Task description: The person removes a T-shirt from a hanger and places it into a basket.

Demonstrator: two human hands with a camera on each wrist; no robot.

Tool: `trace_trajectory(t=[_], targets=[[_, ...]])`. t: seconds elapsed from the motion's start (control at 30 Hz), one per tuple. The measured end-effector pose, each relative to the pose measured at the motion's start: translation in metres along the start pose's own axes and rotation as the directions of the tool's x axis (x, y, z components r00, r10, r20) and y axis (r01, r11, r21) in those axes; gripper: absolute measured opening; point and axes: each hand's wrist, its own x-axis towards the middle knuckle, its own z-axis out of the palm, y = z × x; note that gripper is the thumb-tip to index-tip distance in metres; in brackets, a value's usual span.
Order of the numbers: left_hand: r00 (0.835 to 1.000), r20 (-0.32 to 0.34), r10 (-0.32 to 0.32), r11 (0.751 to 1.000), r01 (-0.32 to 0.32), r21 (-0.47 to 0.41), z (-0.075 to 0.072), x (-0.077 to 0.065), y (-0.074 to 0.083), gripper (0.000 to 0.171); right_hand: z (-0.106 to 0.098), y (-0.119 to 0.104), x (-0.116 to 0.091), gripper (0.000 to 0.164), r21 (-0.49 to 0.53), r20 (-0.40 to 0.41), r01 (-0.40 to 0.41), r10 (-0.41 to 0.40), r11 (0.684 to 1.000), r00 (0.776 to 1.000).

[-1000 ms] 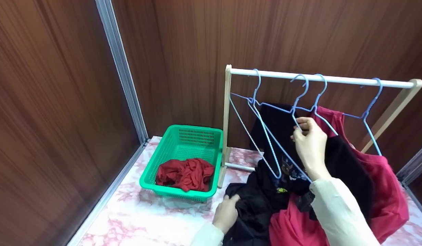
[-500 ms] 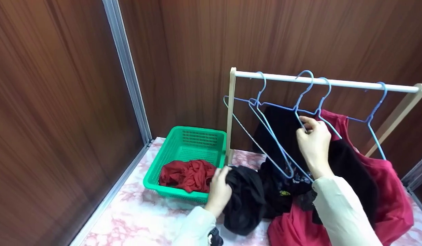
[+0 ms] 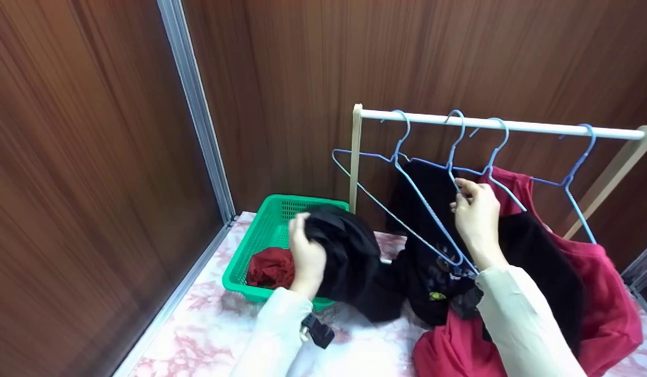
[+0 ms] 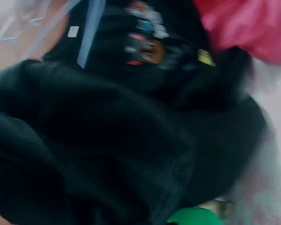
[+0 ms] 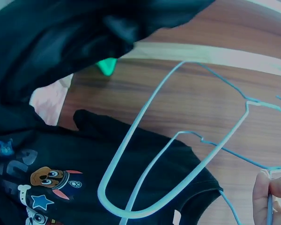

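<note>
Over the green basket [image 3: 234, 275], my left hand [image 3: 308, 259] grips a bunched black garment [image 3: 349, 256], which also fills much of the left wrist view [image 4: 107, 140]. My right hand [image 3: 478, 220] pinches a blue wire hanger [image 3: 451, 157] just below its neck, its hook over the white rail [image 3: 543, 126]. A black T-shirt [image 5: 103, 154] with cartoon dog prints hangs on that hanger. To its left is a bare blue hanger [image 3: 428, 209], overlapping the shirt in the right wrist view. Crumpled red cloth [image 3: 268, 267] lies in the basket.
The rail's wooden end posts [image 3: 356, 152] stand behind the basket and at the far right. A pinkish-red sleeveless top [image 3: 598, 293] hangs on the right, with black cloth [image 3: 538, 267] in front. Pinkish-red fabric [image 3: 454, 345] spreads over the marbled tabletop [image 3: 197, 324]. Wood panels surround it.
My left hand has lifted the black garment from the table and carried it up and left over the basket. My right hand stays at the hanger, which has shifted slightly left.
</note>
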Motion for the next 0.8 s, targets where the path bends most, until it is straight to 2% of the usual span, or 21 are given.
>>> trace_trajectory(t=[0.13, 0.33, 0.47, 0.53, 0.6, 0.67, 0.73, 0.8], targets=[[0.988, -0.145, -0.052, 0.996, 0.041, -0.074, -0.009, 0.019, 0.003, 0.021, 0.002, 0.0, 0.0, 0.037, -0.015, 0.013, -0.006, 0.006, 1.0, 1.0], [0.942, -0.326, -0.081, 0.99, 0.038, -0.137, -0.023, 0.049, 0.002, 0.025, 0.005, 0.001, -0.002, 0.045, -0.054, 0.05, -0.02, 0.023, 0.998, 0.998], [0.904, -0.426, -0.023, 0.99, -0.038, -0.133, -0.034, 0.072, 0.005, 0.027, 0.007, 0.002, -0.004, 0.047, -0.077, 0.086, -0.028, 0.035, 0.997, 0.996], [0.896, -0.444, 0.005, 0.99, -0.067, -0.125, -0.039, 0.08, 0.005, 0.026, 0.008, 0.002, -0.005, 0.047, -0.099, 0.092, -0.019, 0.028, 0.995, 0.995], [0.903, -0.43, 0.015, 0.992, -0.066, -0.104, -0.043, 0.083, -0.001, 0.029, 0.009, 0.002, -0.005, 0.048, -0.12, 0.101, -0.014, 0.026, 0.993, 0.995], [0.927, -0.374, -0.015, 0.997, -0.016, -0.079, -0.046, 0.081, -0.012, 0.034, 0.009, 0.003, -0.006, 0.049, -0.118, 0.115, -0.018, 0.031, 0.993, 0.993], [0.955, -0.286, -0.078, 0.997, 0.067, -0.047, -0.049, 0.076, -0.024, 0.042, 0.01, 0.003, -0.006, 0.051, -0.103, 0.138, -0.033, 0.047, 0.994, 0.989], [0.973, -0.165, -0.163, 0.987, 0.163, -0.01, -0.051, 0.07, -0.038, 0.05, 0.011, 0.003, -0.007, 0.051, -0.086, 0.16, -0.047, 0.061, 0.995, 0.985]])
